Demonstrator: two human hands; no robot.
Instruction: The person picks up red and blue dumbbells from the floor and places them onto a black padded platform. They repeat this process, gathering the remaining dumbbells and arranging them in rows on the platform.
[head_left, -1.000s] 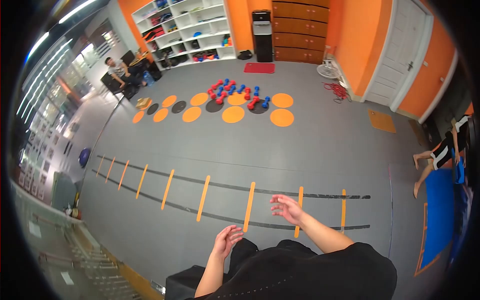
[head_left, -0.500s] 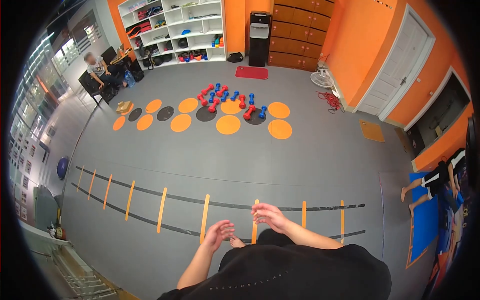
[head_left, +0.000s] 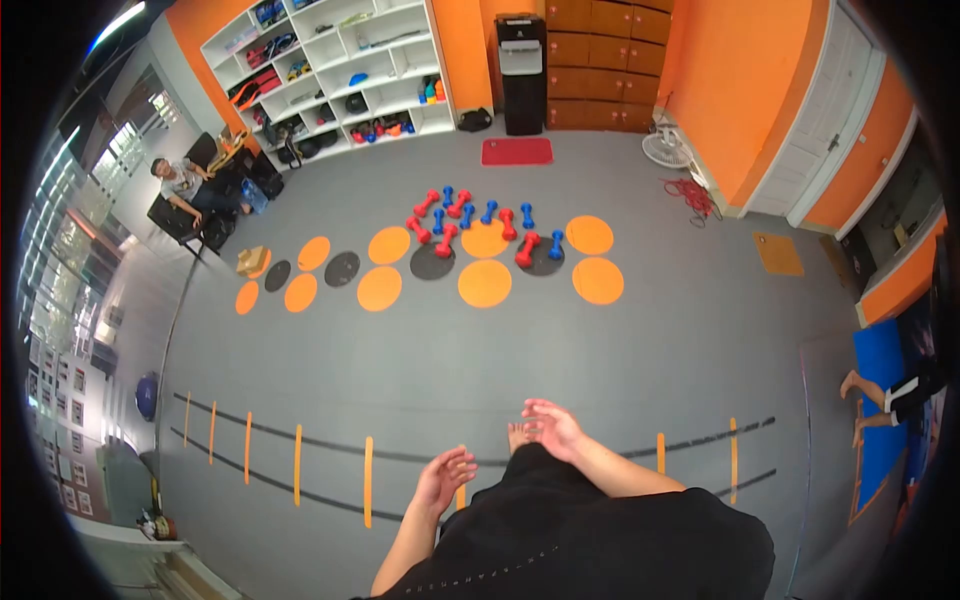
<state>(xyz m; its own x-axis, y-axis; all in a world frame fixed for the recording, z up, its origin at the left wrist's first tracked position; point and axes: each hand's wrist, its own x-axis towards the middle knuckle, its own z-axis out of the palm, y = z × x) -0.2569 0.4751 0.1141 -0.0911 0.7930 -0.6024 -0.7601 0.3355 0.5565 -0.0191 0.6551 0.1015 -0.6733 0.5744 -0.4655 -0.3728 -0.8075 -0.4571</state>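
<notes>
My left hand (head_left: 443, 478) is raised in front of my black shirt, empty, with loosely curled fingers apart. To its right, my right hand (head_left: 553, 428) is also empty, its fingers bent and spread. Neither hand touches anything. Beneath them lies a floor ladder of dark lines and orange rungs (head_left: 368, 482), partly covered by my arms and body. A bare foot (head_left: 517, 435) shows just left of my right hand, near the ladder's far line. Farther ahead, red dumbbells (head_left: 528, 249) and blue dumbbells (head_left: 556, 245) lie in a loose group on the floor.
Orange discs (head_left: 485, 284) and black discs (head_left: 342, 269) mark the floor around the dumbbells. White shelves (head_left: 440, 118), a water dispenser (head_left: 522, 90) and a fan (head_left: 667, 150) stand behind. One person sits at left; another person's legs (head_left: 870, 390) show over a blue mat (head_left: 880, 445).
A foot has come forward to the ladder's far line. The dumbbells, discs and ladder sit lower in view. My hands stay raised and empty, the right slightly farther right.
</notes>
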